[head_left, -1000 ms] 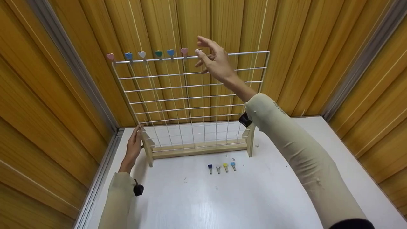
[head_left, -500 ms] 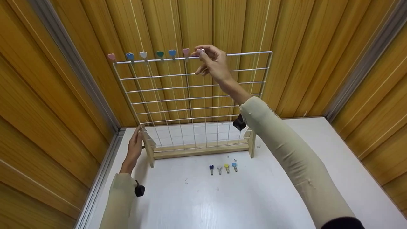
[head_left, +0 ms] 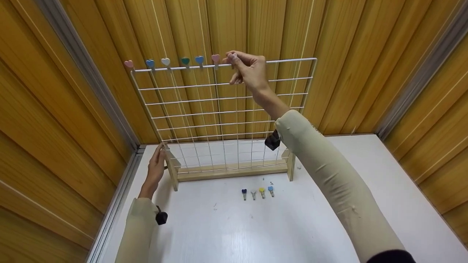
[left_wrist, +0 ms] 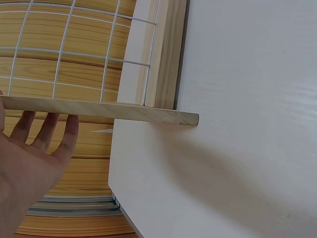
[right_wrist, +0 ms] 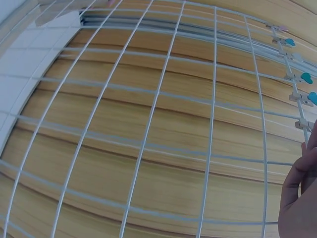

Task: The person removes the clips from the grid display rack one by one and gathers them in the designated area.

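A white wire grid (head_left: 226, 98) stands upright in a wooden stand (head_left: 234, 173). At its top wire my right hand (head_left: 252, 71) pinches a pale heart-topped clothespin (head_left: 233, 56) between thumb and fingers; the fingers hide most of it. In the right wrist view only part of the right hand (right_wrist: 302, 188) shows at the right edge, by the clipped wire. My left hand (head_left: 156, 166) grips the stand's left side post (left_wrist: 99, 108), its fingertips against the wood. Several heart clothespins, among them a green one (head_left: 185, 60) and a pink one (head_left: 215, 58), are clipped left of my right hand.
On the white table (head_left: 219, 233) several more clothespins lie in a row before the stand, including a dark blue one (head_left: 244, 193) and a yellow one (head_left: 262, 192). Small bits lie scattered nearby. Wood-patterned walls (head_left: 365, 73) enclose the back and sides.
My right hand's raised fingers have folded down onto the pale clothespin at the top wire, and the wrist has dipped slightly. The left hand stays on the post.
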`<state>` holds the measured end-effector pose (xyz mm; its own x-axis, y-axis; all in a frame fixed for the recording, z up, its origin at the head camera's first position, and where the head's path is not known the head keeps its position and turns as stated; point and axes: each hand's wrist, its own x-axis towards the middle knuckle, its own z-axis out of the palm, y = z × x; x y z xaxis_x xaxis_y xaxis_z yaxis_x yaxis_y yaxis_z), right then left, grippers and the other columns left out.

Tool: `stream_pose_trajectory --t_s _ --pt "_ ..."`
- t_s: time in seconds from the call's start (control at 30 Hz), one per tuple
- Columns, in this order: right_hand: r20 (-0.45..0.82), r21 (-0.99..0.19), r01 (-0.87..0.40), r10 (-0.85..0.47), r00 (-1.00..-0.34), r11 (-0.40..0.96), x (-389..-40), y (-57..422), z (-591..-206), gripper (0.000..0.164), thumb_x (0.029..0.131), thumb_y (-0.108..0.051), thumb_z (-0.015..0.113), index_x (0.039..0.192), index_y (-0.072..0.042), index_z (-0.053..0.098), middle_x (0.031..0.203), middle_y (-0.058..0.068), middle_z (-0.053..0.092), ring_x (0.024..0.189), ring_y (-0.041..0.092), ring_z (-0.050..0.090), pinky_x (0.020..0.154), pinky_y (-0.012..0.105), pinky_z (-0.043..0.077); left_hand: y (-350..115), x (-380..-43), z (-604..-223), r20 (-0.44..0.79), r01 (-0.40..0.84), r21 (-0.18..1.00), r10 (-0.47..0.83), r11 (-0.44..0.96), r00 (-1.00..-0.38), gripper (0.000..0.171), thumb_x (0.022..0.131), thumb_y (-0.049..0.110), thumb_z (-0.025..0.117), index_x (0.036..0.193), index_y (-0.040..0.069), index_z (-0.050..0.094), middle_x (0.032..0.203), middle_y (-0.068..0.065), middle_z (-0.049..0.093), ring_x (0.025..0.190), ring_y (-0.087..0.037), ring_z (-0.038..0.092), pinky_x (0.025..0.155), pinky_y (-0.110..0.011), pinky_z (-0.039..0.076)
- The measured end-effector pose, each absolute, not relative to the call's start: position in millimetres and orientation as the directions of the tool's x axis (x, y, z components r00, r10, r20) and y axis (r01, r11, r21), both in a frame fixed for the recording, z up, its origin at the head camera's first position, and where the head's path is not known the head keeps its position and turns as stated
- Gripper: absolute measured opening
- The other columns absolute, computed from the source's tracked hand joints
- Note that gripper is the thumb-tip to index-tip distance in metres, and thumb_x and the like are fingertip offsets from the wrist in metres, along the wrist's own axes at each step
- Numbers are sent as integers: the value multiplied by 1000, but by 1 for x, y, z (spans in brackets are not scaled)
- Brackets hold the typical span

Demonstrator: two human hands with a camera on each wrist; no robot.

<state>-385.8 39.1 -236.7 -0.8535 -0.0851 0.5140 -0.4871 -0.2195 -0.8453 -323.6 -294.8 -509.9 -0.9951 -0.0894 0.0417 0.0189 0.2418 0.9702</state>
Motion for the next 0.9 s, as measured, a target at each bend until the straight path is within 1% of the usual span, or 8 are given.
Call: stream_pose_trajectory --t_s 0.07,0.27,0.37,0.53,0.63,0.9 --pt "506 -847 -480 -70 -860 -228 -385 39 -237 22 101 -8 62 111 6 75 93 12 80 41 8 59 42 16 41 -294 -324 -510 41 19 970 -88 244 -995 57 114 39 27 166 20 15 171 -16 18 155 -42 23 119 -65 34" --pt "450 -859 -422 -32 -893 -290 -385 40 -237 23 101 -11 62 114 3 75 91 2 80 40 7 55 42 17 42 -292 -325 -511 32 10 970 -87 242 -996 56 114 38 26 166 21 14 171 -15 18 155 -41 24 119 -63 35" --pt "415 -861 -384 -23 -910 -333 -384 40 -236 25 102 -13 61 117 0 75 95 1 80 41 8 54 42 18 42 -292 -326 -512 18 -3 969 -84 248 -996 56 114 39 25 166 22 12 172 -14 16 156 -40 23 119 -63 35" --pt "387 -866 -343 -54 -921 -363 -384 44 -238 24 101 -14 61 118 -3 75 97 1 79 43 8 53 44 18 38 -293 -326 -512 6 -15 965 -78 262 -997 56 114 39 25 166 23 11 172 -12 15 156 -40 23 119 -62 35" --pt "385 -874 -333 -86 -919 -355 -384 47 -243 23 101 -14 62 117 -4 76 97 -1 79 46 8 55 46 18 37 -293 -327 -511 18 -2 965 -75 262 -997 57 114 39 24 166 23 12 172 -13 15 156 -40 24 119 -62 36" --pt "424 -892 -369 -203 -883 -259 -371 58 -261 24 102 -12 61 120 -4 75 92 -3 77 56 7 60 53 17 44 -295 -328 -509 13 -8 963 -78 268 -997 58 114 41 25 167 23 10 173 -13 12 157 -40 21 120 -62 35"
